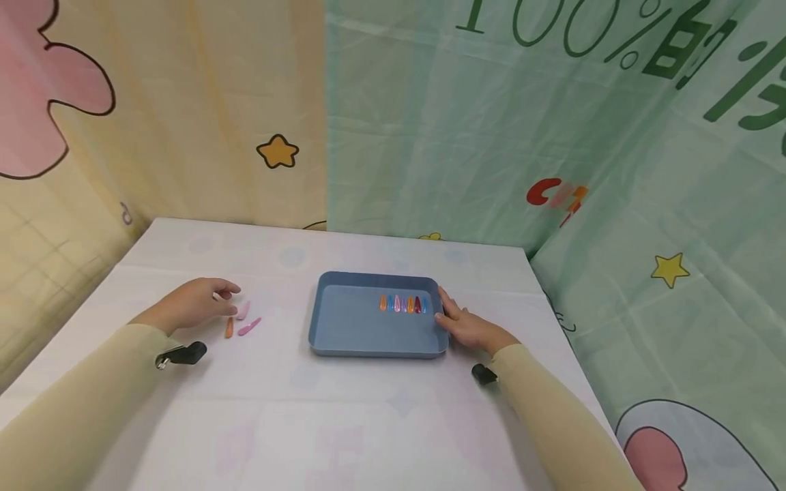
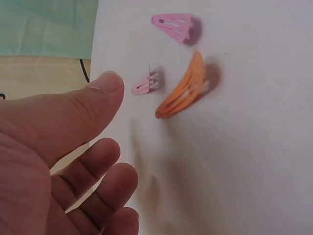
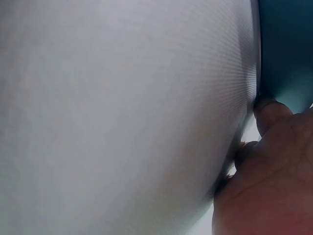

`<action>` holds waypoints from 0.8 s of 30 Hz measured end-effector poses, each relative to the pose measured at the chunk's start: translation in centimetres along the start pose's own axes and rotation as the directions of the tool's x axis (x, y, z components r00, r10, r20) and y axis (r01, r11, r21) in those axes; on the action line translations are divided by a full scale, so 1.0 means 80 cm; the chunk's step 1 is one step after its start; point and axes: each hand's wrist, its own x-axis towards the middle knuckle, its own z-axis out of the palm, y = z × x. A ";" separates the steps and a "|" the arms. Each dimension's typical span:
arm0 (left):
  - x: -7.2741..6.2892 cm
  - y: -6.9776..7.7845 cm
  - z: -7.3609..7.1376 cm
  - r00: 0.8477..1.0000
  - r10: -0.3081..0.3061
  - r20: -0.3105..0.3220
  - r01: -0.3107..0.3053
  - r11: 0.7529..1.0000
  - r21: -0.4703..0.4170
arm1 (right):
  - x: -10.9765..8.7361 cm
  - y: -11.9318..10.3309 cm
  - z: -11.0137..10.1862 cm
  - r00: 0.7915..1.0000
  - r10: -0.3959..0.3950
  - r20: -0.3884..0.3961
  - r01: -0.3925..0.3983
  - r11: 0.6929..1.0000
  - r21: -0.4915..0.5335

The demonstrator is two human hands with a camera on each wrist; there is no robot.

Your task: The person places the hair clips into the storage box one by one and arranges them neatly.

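Note:
My left hand (image 1: 199,303) hovers over the left of the table, thumb and fingers loosely bent with nothing between them. Close by its fingertips lie three snap hair clips: an orange clip (image 2: 183,90), a pale pink clip (image 2: 142,87) and a brighter pink clip (image 2: 173,27). At the table's middle sits a blue-grey rectangular tray (image 1: 350,341). Inside, toward its right, several coloured hair clips (image 1: 403,304) stand side by side in a neat row. My right hand (image 1: 473,329) grips the tray's right side, thumb at the rim; the right wrist view shows its fingers against the wall.
A white patterned cloth (image 1: 344,423) covers the table. Printed curtains (image 1: 430,136) hang behind it and along both sides. Black wrist devices (image 1: 190,353) are worn at both sleeves.

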 end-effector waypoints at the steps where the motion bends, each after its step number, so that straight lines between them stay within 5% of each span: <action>1: -0.002 -0.002 -0.001 1.000 0.000 0.002 0.000 1.000 0.016 | 0.000 0.000 0.000 1.000 0.001 0.000 -0.001 1.000 0.001; 9: -0.014 -0.019 0.004 0.997 -0.059 0.051 0.058 0.998 0.023 | 0.002 0.002 0.000 1.000 0.006 0.001 -0.006 1.000 -0.009; 24: -0.023 -0.016 0.031 0.999 0.006 -0.031 -0.007 0.999 -0.044 | 0.002 0.000 0.000 1.000 -0.002 0.003 0.002 1.000 0.004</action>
